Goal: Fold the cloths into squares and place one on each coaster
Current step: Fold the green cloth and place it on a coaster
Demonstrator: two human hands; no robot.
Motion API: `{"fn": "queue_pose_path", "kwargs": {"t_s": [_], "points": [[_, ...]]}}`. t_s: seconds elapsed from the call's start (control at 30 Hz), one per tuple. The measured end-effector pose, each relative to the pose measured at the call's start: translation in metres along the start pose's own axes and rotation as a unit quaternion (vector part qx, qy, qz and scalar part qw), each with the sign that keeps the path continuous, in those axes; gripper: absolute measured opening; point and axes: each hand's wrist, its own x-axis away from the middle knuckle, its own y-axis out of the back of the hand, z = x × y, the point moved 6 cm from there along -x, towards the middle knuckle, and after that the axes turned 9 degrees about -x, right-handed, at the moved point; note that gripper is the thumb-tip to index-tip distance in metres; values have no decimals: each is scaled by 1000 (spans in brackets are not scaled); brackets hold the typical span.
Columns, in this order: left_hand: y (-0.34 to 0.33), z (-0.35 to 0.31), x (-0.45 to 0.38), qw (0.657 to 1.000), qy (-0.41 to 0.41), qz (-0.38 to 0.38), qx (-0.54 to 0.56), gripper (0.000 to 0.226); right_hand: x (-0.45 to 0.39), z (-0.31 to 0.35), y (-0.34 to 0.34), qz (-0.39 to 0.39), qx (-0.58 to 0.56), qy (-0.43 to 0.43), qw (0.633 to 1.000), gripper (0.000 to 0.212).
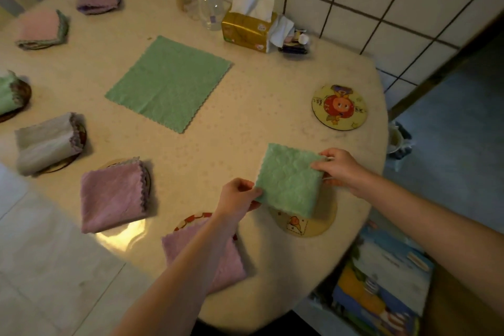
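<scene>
Head view: two hands are holding a folded green cloth (289, 180) just over a yellow coaster (324, 215) near the table (245, 123) edge.
Left hand (240, 196): fingers are pinching the cloth's left corner.
Right hand (338, 169): fingers are pinching the right corner.
Open green cloth (169, 82): lying flat mid-table.
Cartoon coaster (339, 105): sitting bare, well apart.

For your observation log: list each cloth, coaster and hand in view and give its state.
Held green cloth: folded, above coaster
Left hand: pinching it
Right hand: pinching it
Flat green cloth: unfolded
Cartoon coaster: bare
Purple cloth: folded, on a coaster
</scene>
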Motion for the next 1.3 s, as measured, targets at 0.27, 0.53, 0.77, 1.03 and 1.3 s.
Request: {"fn": "queue_pose_path", "kwargs": {"t_s": [0.27,0.53,0.77,1.03,1.3], "points": [[-40,49,20,999,16,-21,-32,20,11,-65,31,-30,7,-24,999,23],[-37,53,23,994,-14,-57,-95,11,11,-87,32,-42,-1,-17,999,21],[-37,54,22,989,-20,-69,-133,6,3,-78,33,-57,4,-6,998,18],[-34,46,15,971,-32,-56,-228,12,4,-87,40,-80,-12,4,997,17],[-57,66,35,988,34,-6,-153,25,-3,-51,35,-106,37,92,989,23]]}}
